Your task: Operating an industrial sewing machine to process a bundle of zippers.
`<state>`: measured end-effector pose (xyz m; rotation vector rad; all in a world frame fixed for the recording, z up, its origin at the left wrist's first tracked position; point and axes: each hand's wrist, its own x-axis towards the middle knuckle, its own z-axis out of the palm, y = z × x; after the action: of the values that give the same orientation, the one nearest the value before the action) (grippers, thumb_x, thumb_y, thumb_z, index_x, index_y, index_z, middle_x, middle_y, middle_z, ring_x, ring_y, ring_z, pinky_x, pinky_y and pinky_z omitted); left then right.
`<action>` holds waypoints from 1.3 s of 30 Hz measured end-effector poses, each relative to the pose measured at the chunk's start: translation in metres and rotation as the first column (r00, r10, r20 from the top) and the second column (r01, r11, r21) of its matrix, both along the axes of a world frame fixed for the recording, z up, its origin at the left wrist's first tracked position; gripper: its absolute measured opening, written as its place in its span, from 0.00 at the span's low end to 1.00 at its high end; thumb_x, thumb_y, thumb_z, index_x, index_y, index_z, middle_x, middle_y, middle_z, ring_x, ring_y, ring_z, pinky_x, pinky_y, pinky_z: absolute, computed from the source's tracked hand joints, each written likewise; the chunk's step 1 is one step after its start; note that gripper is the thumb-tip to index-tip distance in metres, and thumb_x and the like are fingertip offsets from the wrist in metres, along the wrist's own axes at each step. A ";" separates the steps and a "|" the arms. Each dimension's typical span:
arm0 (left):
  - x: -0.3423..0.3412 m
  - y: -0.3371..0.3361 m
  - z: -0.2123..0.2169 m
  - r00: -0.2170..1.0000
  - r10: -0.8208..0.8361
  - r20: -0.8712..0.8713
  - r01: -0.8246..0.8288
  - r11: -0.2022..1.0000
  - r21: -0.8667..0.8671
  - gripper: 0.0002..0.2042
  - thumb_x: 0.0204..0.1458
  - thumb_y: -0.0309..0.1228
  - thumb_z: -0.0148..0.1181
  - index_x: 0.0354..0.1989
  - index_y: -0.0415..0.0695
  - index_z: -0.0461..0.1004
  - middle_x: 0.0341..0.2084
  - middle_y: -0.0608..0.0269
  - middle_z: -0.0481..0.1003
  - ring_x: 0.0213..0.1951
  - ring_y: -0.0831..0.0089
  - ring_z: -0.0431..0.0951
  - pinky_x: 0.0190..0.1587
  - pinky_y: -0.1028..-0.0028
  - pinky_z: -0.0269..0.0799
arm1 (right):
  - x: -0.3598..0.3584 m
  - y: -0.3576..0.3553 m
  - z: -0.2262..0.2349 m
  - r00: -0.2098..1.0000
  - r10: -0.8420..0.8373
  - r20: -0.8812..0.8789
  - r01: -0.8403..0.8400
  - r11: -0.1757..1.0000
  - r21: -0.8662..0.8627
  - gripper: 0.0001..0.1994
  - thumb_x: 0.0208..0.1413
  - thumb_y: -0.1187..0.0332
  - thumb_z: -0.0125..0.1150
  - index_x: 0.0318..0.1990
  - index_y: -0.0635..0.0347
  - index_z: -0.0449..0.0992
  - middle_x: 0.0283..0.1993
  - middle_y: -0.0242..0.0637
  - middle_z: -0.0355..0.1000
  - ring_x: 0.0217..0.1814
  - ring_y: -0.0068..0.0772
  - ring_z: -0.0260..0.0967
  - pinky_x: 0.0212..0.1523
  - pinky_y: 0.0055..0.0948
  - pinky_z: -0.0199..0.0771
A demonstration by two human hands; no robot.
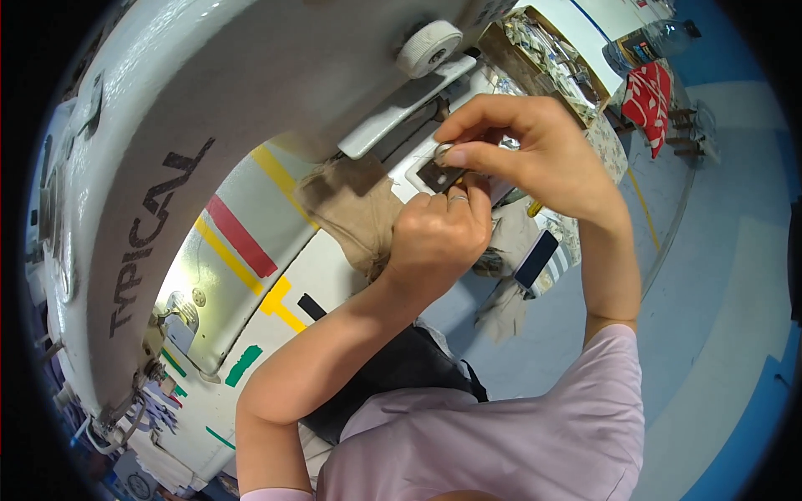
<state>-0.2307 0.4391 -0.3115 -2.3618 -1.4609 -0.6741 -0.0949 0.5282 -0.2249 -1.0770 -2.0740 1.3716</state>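
Between the thumb and forefinger of my right hand (547, 154) is a small round metal part (444, 154), silvery and bobbin-like. Those fingers are pinched together above a dark metal plate (436, 177) at the sewing machine's working end. My left hand (439, 238) lies just below, its fingers curled in against the edge of that plate. Whatever the left fingers hold, if anything, is hidden. Beige cloth (355, 209) lies bunched on the machine bed to the left of my left hand.
The white sewing machine (192, 75) arches over the left, with a ridged dial (428, 48). Coloured tape strips (241, 238) mark its table. An open box of scraps (547, 63), a bottle (647, 46) and red patterned cloth (646, 104) are at far right. A phone (536, 259) lies nearer.
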 end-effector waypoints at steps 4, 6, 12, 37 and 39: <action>0.000 0.000 0.004 0.999 -0.019 -0.026 0.018 0.999 -0.026 0.03 0.47 0.25 0.61 0.30 0.43 0.74 0.15 0.70 0.68 0.16 0.76 0.72 0.21 0.75 0.66 | -0.002 -0.002 -0.009 0.990 -0.057 0.126 0.041 0.991 0.127 0.11 0.59 0.66 0.64 0.42 0.65 0.81 0.33 0.45 0.80 0.33 0.36 0.79 0.37 0.31 0.78; 0.002 0.001 0.009 1.000 -0.003 -0.024 0.002 0.999 -0.043 0.04 0.48 0.25 0.60 0.32 0.43 0.74 0.13 0.70 0.67 0.16 0.76 0.73 0.21 0.75 0.67 | 0.009 0.000 -0.011 0.979 -0.193 0.074 0.174 0.962 0.210 0.10 0.60 0.66 0.63 0.41 0.65 0.81 0.33 0.45 0.80 0.32 0.36 0.79 0.37 0.32 0.77; 0.003 0.001 0.007 1.000 -0.006 0.018 0.008 0.995 -0.101 0.02 0.47 0.25 0.58 0.29 0.43 0.73 0.13 0.73 0.65 0.15 0.80 0.72 0.21 0.78 0.66 | 0.022 -0.009 -0.022 0.968 -0.120 0.219 0.031 0.928 0.371 0.09 0.56 0.72 0.59 0.39 0.68 0.81 0.33 0.53 0.77 0.40 0.56 0.75 0.46 0.45 0.75; 0.002 0.003 0.003 0.999 0.004 0.038 -0.004 1.000 -0.024 0.05 0.46 0.25 0.60 0.27 0.47 0.69 0.11 0.72 0.67 0.14 0.77 0.73 0.20 0.74 0.68 | 0.007 0.006 -0.034 0.942 -0.128 0.309 0.117 0.992 0.053 0.07 0.47 0.69 0.67 0.27 0.65 0.78 0.21 0.40 0.73 0.23 0.31 0.71 0.29 0.32 0.72; 0.002 0.002 0.001 0.999 0.018 0.042 -0.017 1.000 -0.023 0.05 0.46 0.25 0.60 0.27 0.47 0.69 0.12 0.72 0.67 0.14 0.77 0.74 0.20 0.74 0.69 | 0.012 0.002 -0.028 0.953 -0.153 0.263 0.134 0.987 0.088 0.07 0.47 0.70 0.67 0.27 0.64 0.78 0.21 0.37 0.73 0.23 0.27 0.69 0.29 0.30 0.70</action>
<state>-0.2288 0.4413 -0.3110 -2.3630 -1.5125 -0.7111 -0.0834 0.5299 -0.2532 -1.4215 -2.1609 1.1264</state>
